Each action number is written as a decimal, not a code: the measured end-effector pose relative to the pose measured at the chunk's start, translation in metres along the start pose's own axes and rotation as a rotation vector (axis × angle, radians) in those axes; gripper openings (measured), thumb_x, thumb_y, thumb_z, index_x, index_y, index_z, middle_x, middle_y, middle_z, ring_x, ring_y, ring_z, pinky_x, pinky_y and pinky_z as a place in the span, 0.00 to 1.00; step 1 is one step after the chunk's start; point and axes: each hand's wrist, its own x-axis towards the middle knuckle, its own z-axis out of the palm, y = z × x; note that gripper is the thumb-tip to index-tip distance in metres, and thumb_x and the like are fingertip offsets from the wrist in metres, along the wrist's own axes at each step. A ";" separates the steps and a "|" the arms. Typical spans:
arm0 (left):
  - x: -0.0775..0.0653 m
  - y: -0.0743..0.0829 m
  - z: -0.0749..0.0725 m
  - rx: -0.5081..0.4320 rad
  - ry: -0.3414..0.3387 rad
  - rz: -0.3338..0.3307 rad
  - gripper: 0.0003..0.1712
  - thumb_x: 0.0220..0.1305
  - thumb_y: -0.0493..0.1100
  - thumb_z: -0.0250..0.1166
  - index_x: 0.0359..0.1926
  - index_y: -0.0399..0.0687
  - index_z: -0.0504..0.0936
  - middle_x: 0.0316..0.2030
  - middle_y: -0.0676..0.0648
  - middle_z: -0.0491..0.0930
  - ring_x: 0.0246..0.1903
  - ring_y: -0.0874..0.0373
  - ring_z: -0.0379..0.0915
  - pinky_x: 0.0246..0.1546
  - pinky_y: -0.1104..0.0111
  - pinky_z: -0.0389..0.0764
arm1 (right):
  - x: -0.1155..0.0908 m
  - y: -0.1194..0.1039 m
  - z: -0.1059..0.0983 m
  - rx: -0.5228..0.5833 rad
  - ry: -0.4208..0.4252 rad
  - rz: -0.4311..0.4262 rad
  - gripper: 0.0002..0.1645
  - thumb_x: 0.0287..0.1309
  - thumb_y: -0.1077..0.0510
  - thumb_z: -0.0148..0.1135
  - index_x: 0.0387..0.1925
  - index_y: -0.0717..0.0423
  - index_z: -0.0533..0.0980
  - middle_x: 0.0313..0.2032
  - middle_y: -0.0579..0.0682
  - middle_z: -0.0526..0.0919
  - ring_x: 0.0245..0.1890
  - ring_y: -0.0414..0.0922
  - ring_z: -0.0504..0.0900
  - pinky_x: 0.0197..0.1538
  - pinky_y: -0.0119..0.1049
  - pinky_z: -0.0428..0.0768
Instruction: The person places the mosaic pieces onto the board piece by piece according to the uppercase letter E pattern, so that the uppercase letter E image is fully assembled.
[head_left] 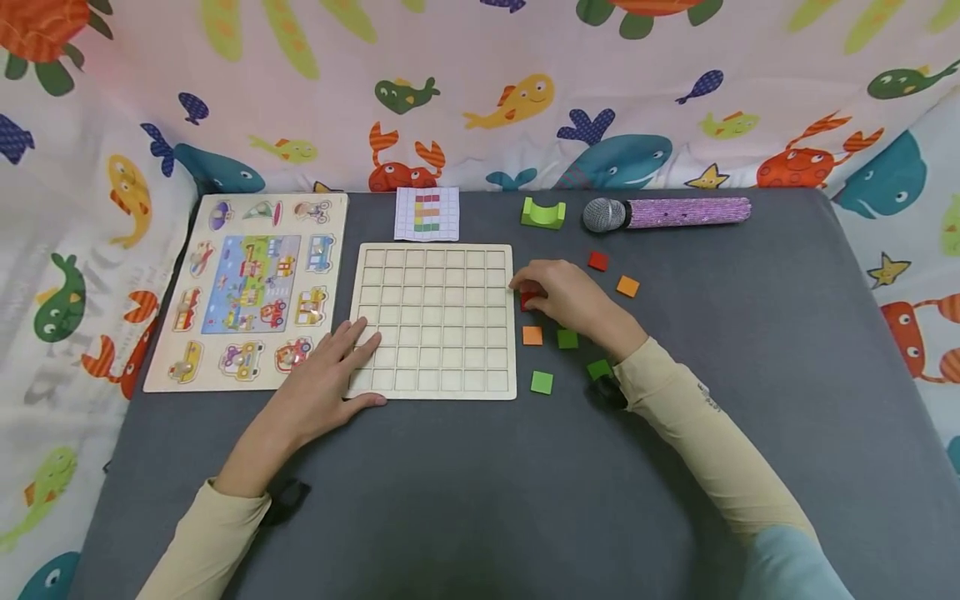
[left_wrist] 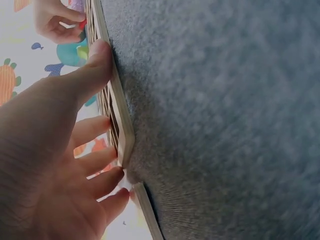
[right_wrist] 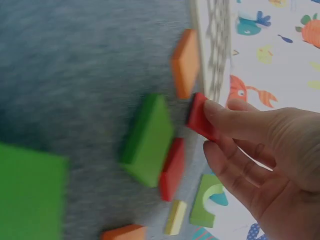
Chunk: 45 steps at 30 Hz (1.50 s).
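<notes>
A wooden grid board [head_left: 437, 325] lies flat on the grey table. My left hand [head_left: 322, 379] rests at its lower left corner, fingers spread and fairly straight; the left wrist view shows the thumb [left_wrist: 101, 55] along the board's edge. Just off the board's right side, my right hand [head_left: 566, 296] pinches a red square tile [right_wrist: 200, 117] between thumb and fingers. Around that hand lie an orange tile [head_left: 532, 335], several green tiles [head_left: 542, 382], a second red tile [head_left: 597, 261] and another orange tile [head_left: 627, 286].
A wooden vehicle puzzle [head_left: 174, 342] lies on the left. Behind the grid board is a paper card [head_left: 405, 217] with a coloured square pattern. A green arch block [head_left: 543, 215] and a microphone [head_left: 686, 212] with a glittery purple handle are at the back. A sea-animal cloth [head_left: 480, 158] hangs behind.
</notes>
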 end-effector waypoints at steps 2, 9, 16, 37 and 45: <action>0.000 0.002 0.001 -0.012 0.005 -0.008 0.50 0.56 0.57 0.73 0.72 0.40 0.63 0.74 0.36 0.53 0.73 0.38 0.45 0.69 0.47 0.53 | 0.001 -0.002 -0.002 0.009 -0.015 0.009 0.17 0.55 0.69 0.69 0.47 0.60 0.81 0.37 0.53 0.82 0.38 0.48 0.79 0.46 0.42 0.79; -0.002 0.001 0.004 0.005 0.012 -0.016 0.49 0.56 0.56 0.73 0.72 0.39 0.63 0.74 0.35 0.53 0.73 0.38 0.44 0.69 0.47 0.53 | 0.009 -0.009 -0.006 0.002 -0.038 -0.012 0.15 0.55 0.68 0.69 0.46 0.58 0.82 0.35 0.50 0.82 0.36 0.46 0.79 0.43 0.40 0.78; -0.002 -0.001 0.005 0.028 0.034 0.006 0.50 0.55 0.57 0.73 0.71 0.38 0.64 0.73 0.34 0.54 0.73 0.37 0.46 0.69 0.47 0.53 | 0.028 -0.021 -0.010 0.059 -0.031 -0.038 0.18 0.55 0.67 0.70 0.49 0.59 0.81 0.35 0.50 0.83 0.37 0.45 0.79 0.45 0.39 0.78; 0.004 0.003 0.003 0.060 0.031 0.001 0.50 0.54 0.59 0.73 0.70 0.38 0.67 0.73 0.35 0.56 0.72 0.37 0.48 0.69 0.44 0.52 | 0.102 -0.058 0.019 0.181 -0.059 -0.146 0.16 0.56 0.65 0.70 0.48 0.60 0.82 0.34 0.50 0.81 0.36 0.43 0.76 0.43 0.34 0.75; 0.005 0.004 0.001 0.049 0.041 0.004 0.50 0.52 0.59 0.74 0.69 0.37 0.68 0.72 0.35 0.58 0.71 0.37 0.51 0.68 0.44 0.54 | 0.124 -0.064 0.036 0.223 -0.039 -0.157 0.15 0.58 0.65 0.68 0.48 0.59 0.82 0.35 0.49 0.82 0.37 0.42 0.77 0.43 0.32 0.75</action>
